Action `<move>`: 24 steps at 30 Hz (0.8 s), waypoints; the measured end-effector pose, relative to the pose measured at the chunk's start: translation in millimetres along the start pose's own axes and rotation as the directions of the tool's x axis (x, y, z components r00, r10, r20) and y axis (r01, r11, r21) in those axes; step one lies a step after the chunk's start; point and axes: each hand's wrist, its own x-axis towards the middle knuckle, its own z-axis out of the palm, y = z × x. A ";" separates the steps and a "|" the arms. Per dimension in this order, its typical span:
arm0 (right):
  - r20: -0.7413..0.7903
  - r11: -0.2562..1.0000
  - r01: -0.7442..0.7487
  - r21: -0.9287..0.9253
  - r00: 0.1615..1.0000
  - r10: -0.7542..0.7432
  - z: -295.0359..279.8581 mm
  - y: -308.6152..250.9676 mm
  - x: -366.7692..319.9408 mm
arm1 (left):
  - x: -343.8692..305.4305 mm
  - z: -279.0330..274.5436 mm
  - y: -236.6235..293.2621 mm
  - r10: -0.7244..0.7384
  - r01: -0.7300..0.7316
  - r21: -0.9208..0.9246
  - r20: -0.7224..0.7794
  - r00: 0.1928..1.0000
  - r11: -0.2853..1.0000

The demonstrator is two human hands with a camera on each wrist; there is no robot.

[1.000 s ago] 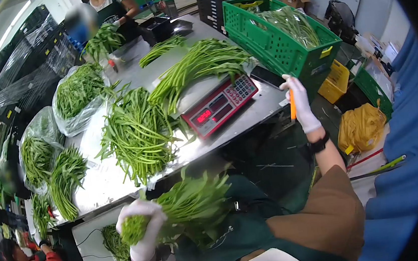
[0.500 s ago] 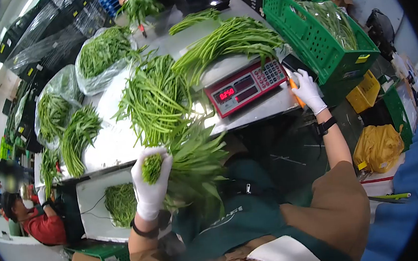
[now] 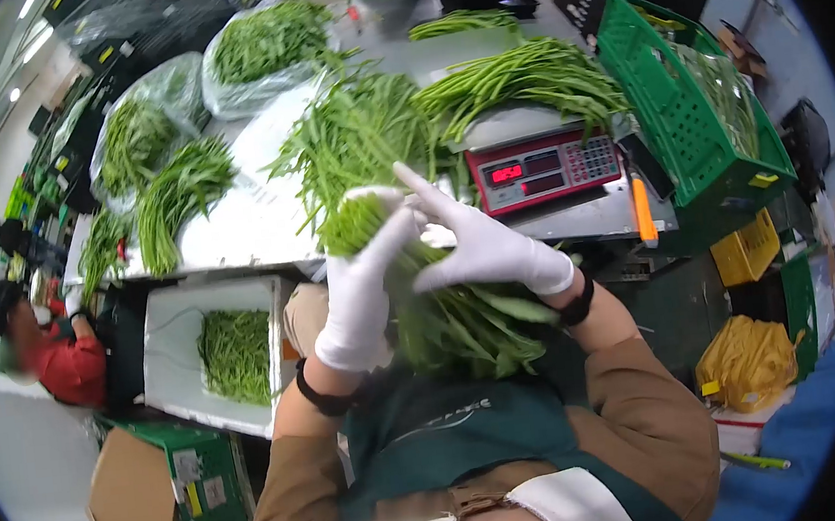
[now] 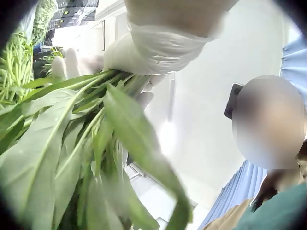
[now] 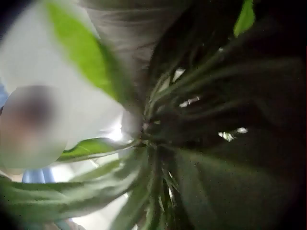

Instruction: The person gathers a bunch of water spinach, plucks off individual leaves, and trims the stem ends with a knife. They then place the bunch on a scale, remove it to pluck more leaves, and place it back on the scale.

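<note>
My gloved left hand [image 3: 356, 302] grips a bunch of water spinach [image 3: 480, 330] by its stems, the cut ends up and the leaves hanging toward my apron. In the left wrist view, long leaves [image 4: 43, 139] spread below the glove. My gloved right hand [image 3: 491, 243] is at the bunch with thumb and fingers spread and fairly straight. Dark, blurred leaves [image 5: 86, 196] fill much of the right wrist view. An orange tool [image 3: 643, 211] lies at the table's front edge. Beside it is the red scale [image 3: 545, 170], with more water spinach [image 3: 531, 79] on top.
A loose pile of greens [image 3: 354, 126] lies behind my hands, and bagged greens [image 3: 271, 43] stand farther left. At right is a green crate [image 3: 718, 141]. A white foam box [image 3: 170, 355] holds greens below the table's edge. Another person in a red top [image 3: 71, 364] is at left.
My right hand has put down the orange tool at the table edge and moved left to the bunch. My left hand has brought the bunch rightward and up, in front of the pile.
</note>
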 end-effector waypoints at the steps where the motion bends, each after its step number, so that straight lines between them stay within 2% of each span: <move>1: 0.142 0.980 -0.111 0.165 0.986 0.088 7.6 5.8 10.9 | 1.1 -7.3 -0.9 0.016 -0.016 -0.012 -0.032 0.999 1.000; 2: 0.314 0.958 -0.226 0.175 0.935 0.163 15.3 16.6 19.6 | 2.0 -14.5 -2.1 0.029 -0.031 -0.022 -0.068 0.997 0.999; 3: 0.474 0.930 -0.336 0.148 0.850 0.231 23.1 27.3 28.2 | 2.8 -22.9 -3.3 0.024 -0.030 -0.087 -0.066 0.998 0.996; 4: 0.407 0.962 -0.169 0.216 0.911 0.069 39.8 32.8 27.2 | 6.0 -31.4 -5.1 0.012 -0.023 -0.132 -0.080 0.997 0.991; 6: 0.405 0.922 -0.223 0.315 0.911 0.082 52.8 25.3 28.4 | 0.9 -40.9 4.1 -0.002 -0.010 -0.143 -0.085 0.996 0.990; 7: 0.410 0.896 -0.274 0.348 0.905 0.118 58.6 22.7 31.1 | -0.4 -44.4 4.7 -0.003 -0.011 -0.135 -0.100 0.995 0.991; 10: 0.373 0.860 -0.377 0.344 0.895 0.243 72.4 18.2 40.9 | 2.5 -55.2 14.2 0.058 -0.054 0.077 -0.049 0.997 0.996; 12: 0.355 0.799 -0.467 0.380 0.871 0.340 75.9 18.5 43.7 | 8.9 -69.4 18.1 -0.005 0.004 0.162 0.005 1.000 0.987; 13: 0.280 0.839 -0.381 0.388 0.916 0.286 79.5 14.5 44.2 | 10.1 -76.7 17.4 -0.019 0.011 0.124 0.064 0.998 0.992; 14: 0.270 0.869 -0.354 0.345 0.925 0.269 78.7 12.4 45.5 | 13.9 -84.4 18.9 -0.024 0.012 0.089 0.127 0.992 0.996; 16: 0.227 0.899 -0.302 0.318 0.945 0.237 73.1 1.9 47.8 | 28.7 -133.3 0.2 0.065 -0.138 0.230 0.299 0.952 0.963; 18: 0.111 0.829 -0.123 0.546 0.991 0.074 67.4 10.5 56.5 | 21.8 -139.8 -9.1 -0.072 0.088 -0.056 0.248 0.966 0.994; 19: 0.093 0.705 -0.048 0.708 0.995 -0.027 59.5 25.8 67.6 | -0.5 -139.3 -11.2 0.044 -0.053 0.020 0.310 0.950 0.998; 20: -0.042 0.475 0.052 0.878 0.999 -0.033 64.1 3.9 66.0 | -37.0 -137.1 -14.6 0.153 -0.198 0.084 0.376 0.914 0.977; 22: -0.042 0.092 0.064 0.994 0.973 -0.228 50.1 9.6 82.4 | -80.8 -133.2 -25.6 0.075 -0.096 0.043 0.360 0.930 0.994; 23: -0.013 -0.065 -0.007 0.998 0.954 -0.299 44.7 11.1 81.2 | -81.8 -136.9 -45.6 0.070 0.001 -0.183 0.381 0.922 0.983; 24: 0.020 -0.066 -0.054 0.996 0.904 -0.427 34.4 23.1 84.0 | -83.0 -140.5 -65.7 0.066 0.114 -0.408 0.401 0.914 0.906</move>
